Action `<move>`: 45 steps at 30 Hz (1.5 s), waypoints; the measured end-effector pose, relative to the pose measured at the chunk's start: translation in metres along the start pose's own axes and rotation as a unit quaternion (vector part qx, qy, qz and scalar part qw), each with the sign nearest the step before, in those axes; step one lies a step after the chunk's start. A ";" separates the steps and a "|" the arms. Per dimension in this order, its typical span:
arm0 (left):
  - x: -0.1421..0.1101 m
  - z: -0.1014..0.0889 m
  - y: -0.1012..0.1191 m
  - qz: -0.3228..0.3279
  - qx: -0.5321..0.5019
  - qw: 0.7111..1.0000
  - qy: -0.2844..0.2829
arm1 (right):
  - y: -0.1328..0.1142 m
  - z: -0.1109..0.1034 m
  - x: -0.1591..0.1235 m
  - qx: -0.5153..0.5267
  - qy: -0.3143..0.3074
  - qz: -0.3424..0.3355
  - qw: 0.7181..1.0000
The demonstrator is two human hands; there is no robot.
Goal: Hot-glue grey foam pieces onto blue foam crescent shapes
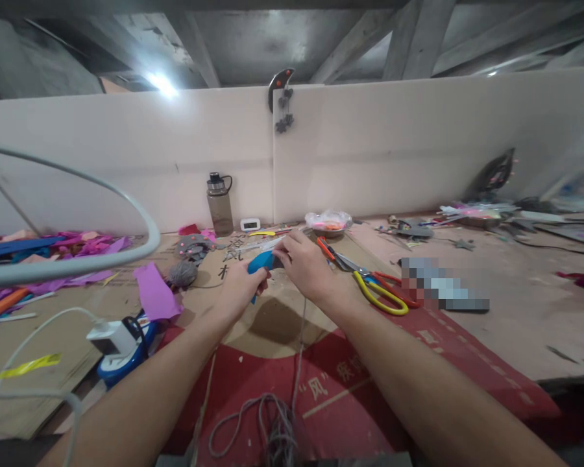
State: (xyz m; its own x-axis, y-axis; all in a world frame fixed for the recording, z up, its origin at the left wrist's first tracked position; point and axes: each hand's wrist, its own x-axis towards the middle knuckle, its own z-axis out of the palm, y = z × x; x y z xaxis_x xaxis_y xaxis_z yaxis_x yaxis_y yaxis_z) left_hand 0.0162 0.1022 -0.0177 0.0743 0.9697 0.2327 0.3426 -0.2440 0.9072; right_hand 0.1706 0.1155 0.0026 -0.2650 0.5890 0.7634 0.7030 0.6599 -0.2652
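My left hand [242, 285] is closed around a curved blue piece [261, 261] that looks like felt or foam sheet. My right hand [305, 264] pinches near the right end of that piece, where a dark grey part shows. Its fingertips partly hide the join. A strand of grey yarn [299, 363] hangs below my right hand and leads down to a loose heap of grey yarn [278, 431] at the table's near edge. Scissors with yellow handles [382, 295] and a tool with red-orange handles [399, 290] lie right of my right wrist.
A grey yarn ball [182, 274] and purple sheet [156, 292] lie left. Nearby is a blue power strip [121, 366] with a white plug. A bottle [220, 206] and bowl [328, 224] stand along the white partition [199, 143]. A white tube [146, 220] arches at left.
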 end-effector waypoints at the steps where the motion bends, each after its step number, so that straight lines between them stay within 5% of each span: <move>1: 0.000 0.000 0.000 -0.005 0.000 1.000 0.000 | 0.000 0.000 0.000 0.004 0.001 -0.001 1.000; 11: 0.002 0.002 -0.006 -0.013 -0.074 0.997 -0.014 | 0.006 0.001 0.000 0.031 0.030 0.008 0.999; 33: -0.001 0.001 0.002 -0.033 -0.076 0.996 0.010 | 0.007 -0.009 0.007 0.100 -0.017 0.047 0.994; 45: 0.000 0.001 0.004 -0.049 -0.170 0.983 -0.049 | 0.008 -0.009 0.009 0.160 -0.035 0.072 0.984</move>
State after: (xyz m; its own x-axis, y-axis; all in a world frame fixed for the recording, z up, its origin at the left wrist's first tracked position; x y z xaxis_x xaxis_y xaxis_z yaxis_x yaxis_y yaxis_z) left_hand 0.0184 0.1015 -0.0140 0.1524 0.9812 0.1183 0.0204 -0.1228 0.9922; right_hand 0.1795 0.1222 0.0128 -0.2315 0.7102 0.6648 0.4956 0.6742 -0.5476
